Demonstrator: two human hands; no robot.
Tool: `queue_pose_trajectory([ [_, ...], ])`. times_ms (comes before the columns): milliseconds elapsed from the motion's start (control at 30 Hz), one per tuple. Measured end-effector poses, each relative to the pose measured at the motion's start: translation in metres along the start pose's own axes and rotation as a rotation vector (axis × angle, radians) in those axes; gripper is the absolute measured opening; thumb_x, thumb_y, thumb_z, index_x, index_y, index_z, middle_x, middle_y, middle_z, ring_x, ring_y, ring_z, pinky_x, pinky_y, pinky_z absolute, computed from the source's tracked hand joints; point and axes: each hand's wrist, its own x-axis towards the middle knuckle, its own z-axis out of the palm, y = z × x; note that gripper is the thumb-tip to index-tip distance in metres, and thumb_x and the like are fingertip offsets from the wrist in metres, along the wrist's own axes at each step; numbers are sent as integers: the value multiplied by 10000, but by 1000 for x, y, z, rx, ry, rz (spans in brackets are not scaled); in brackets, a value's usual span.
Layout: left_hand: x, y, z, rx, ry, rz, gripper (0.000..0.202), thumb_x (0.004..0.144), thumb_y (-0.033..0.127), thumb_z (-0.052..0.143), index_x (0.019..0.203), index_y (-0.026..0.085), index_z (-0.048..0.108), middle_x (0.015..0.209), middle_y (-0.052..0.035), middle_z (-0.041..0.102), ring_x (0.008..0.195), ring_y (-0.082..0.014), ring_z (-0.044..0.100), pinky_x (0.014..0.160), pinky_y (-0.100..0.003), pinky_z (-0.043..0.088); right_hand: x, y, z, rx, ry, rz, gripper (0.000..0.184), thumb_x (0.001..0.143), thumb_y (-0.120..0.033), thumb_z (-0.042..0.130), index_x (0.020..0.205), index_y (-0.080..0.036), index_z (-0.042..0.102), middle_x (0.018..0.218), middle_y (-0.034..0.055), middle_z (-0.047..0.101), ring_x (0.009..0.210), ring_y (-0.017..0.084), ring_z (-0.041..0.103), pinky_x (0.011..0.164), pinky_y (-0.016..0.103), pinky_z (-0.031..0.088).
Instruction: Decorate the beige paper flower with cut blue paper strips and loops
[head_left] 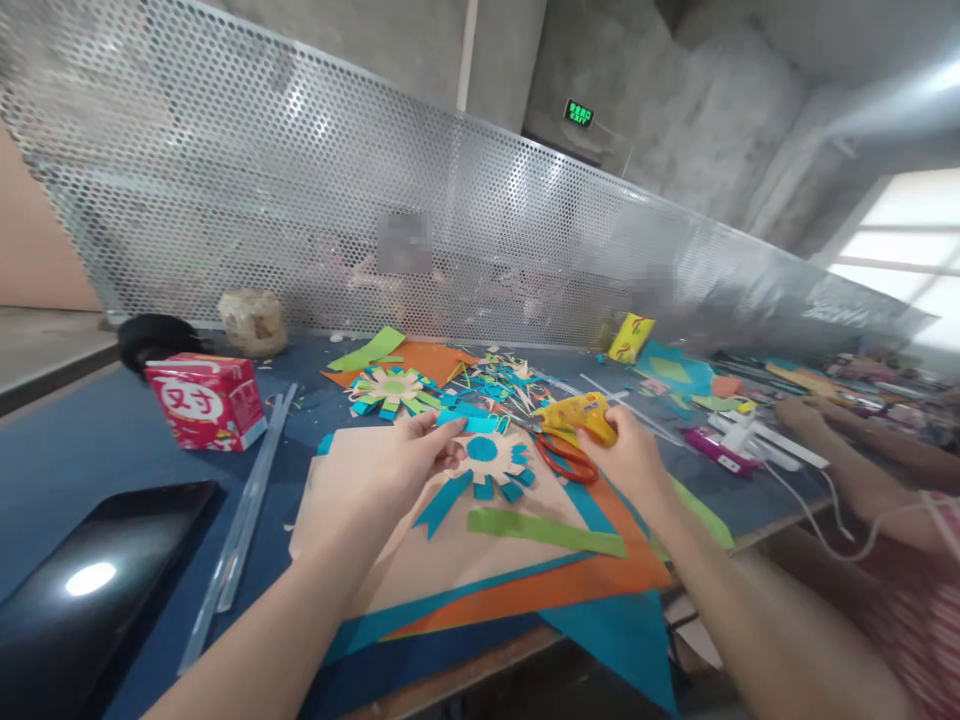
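My right hand [622, 450] is wrapped around a yellow hot glue gun [576, 412], its nozzle pointing left. My left hand [427, 448] is closed in a pinch on a blue paper strip [471, 412]. Just beside its fingers is a paper rosette [510, 462] in cream and blue with a round blue centre and a forked blue tail [442, 505]. Beneath it is a large cream paper sheet [397, 570] on blue and orange sheets. Orange-handled scissors [566, 462] lie under the glue gun. A green paper strip [547, 530] crosses the cream sheet.
A second rosette [391, 388] lies behind, among paper scraps [510, 380]. At left are a red box [206, 402], clear glue sticks [247, 520] and a dark phone-like device [105, 590]. A perforated metal screen [337, 200] borders the table. Another person's arm [840, 460] rests at right.
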Motion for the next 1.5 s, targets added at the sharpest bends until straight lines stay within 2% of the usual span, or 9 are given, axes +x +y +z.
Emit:
queue_pose_trajectory([
  [200, 1, -4, -3, -42, 28, -38, 318, 547, 219, 715, 702, 176, 440, 483, 42, 523, 430, -91, 522, 430, -194, 428, 41, 47, 5, -112, -203, 279, 278, 753, -403, 502, 742, -130, 552, 699, 53, 583, 674, 170, 568, 550, 248, 403],
  [400, 1, -4, -2, -42, 71, -62, 304, 565, 188, 702, 725, 181, 443, 477, 37, 539, 432, -93, 532, 438, -189, 441, 58, 59, 15, -225, -319, 453, 277, 830, -365, 454, 971, -140, 534, 934, 45, 568, 779, 129, 554, 688, 316, 464],
  [600, 4, -3, -5, -23, 80, -31, 285, 574, 199, 700, 731, 161, 465, 497, 10, 573, 431, -95, 539, 416, -177, 429, 43, 25, 2, -264, -167, 209, 310, 806, -338, 429, 779, -92, 616, 982, 194, 548, 993, 306, 478, 771, 420, 363],
  [767, 7, 2, -13, 11, 182, 40, 252, 602, 209, 686, 779, 139, 521, 544, -2, 592, 470, -94, 565, 472, -184, 462, 41, -21, 1, -45, -245, -177, 269, 833, -263, 367, 750, -168, 604, 896, 84, 606, 862, 169, 541, 751, 275, 374],
  [867, 10, 5, -19, 1, 204, 94, 217, 617, 211, 679, 755, 130, 532, 528, 3, 577, 461, -79, 553, 468, -166, 454, 41, -48, 12, 95, -357, -316, 182, 786, -224, 454, 929, -198, 564, 931, 28, 616, 802, 114, 564, 692, 206, 393],
  [933, 12, 6, -22, 7, 224, 110, 219, 607, 222, 691, 712, 132, 522, 515, 12, 564, 461, -71, 549, 473, -156, 453, 39, -63, 22, 148, -423, -369, 155, 761, -254, 495, 887, -204, 571, 907, 21, 629, 802, 117, 572, 676, 197, 396],
  [1067, 16, 4, -26, 12, 253, 128, 249, 587, 236, 707, 719, 134, 522, 530, 14, 562, 467, -74, 551, 480, -166, 457, 33, -78, 41, 146, -501, -334, 187, 709, -360, 545, 773, -186, 566, 815, 72, 639, 752, 187, 589, 607, 243, 394],
  [1233, 15, -2, -27, 1, 249, 102, 248, 608, 245, 688, 779, 152, 534, 569, 7, 577, 493, -97, 571, 485, -196, 469, 31, -71, 54, 144, -495, -175, 303, 700, -352, 538, 897, -128, 484, 848, 169, 603, 758, 271, 576, 566, 301, 378],
  [1500, 5, -7, 1, 82, 132, -71, 158, 662, 164, 646, 684, 142, 492, 536, 4, 568, 501, -94, 578, 565, -207, 507, 38, -55, 58, 469, -480, -31, 389, 646, -255, 593, 953, -173, 369, 670, 7, 549, 589, 171, 544, 546, 271, 397],
])
